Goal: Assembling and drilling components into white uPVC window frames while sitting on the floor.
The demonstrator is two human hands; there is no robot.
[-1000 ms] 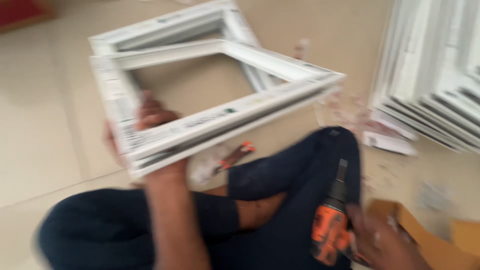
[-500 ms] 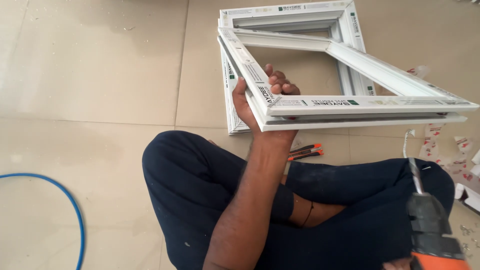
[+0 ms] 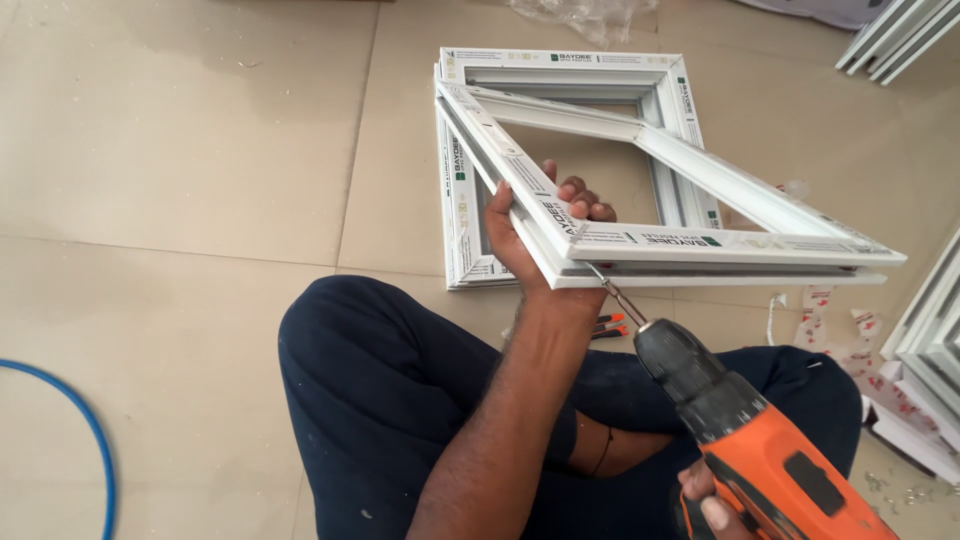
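Curving along the tiled floor (image 3: 180, 130) at the far left edge is a blue hose (image 3: 85, 425), well apart from everything else. Moving right, the person's legs in dark blue trousers (image 3: 390, 400) are folded on the floor, and the left forearm rises from the lap toward the middle of the view. The left hand (image 3: 535, 240) grips the near corner of a white window frame (image 3: 700, 245), thumb on the near side and fingers (image 3: 580, 195) curled over the top edge, closed firmly on the profile so that the frame is held up off the floor, tilted, with its far corner pointing away. Beneath and behind it a second white frame (image 3: 560, 75) lies flat on the tiles. Just below the held corner, small orange-handled tools (image 3: 605, 325) lie on the floor beside the knee. Further right, an orange and black cordless drill (image 3: 760, 440) points up and leftward, its bit (image 3: 615, 295) touching the underside of the held frame near the left hand. The right hand (image 3: 715, 505) is wrapped around the drill's grip at the bottom edge, only partly in view. At the right edge, more white frames (image 3: 935, 340) are stacked, with red and white scraps (image 3: 850, 335) strewn before them.
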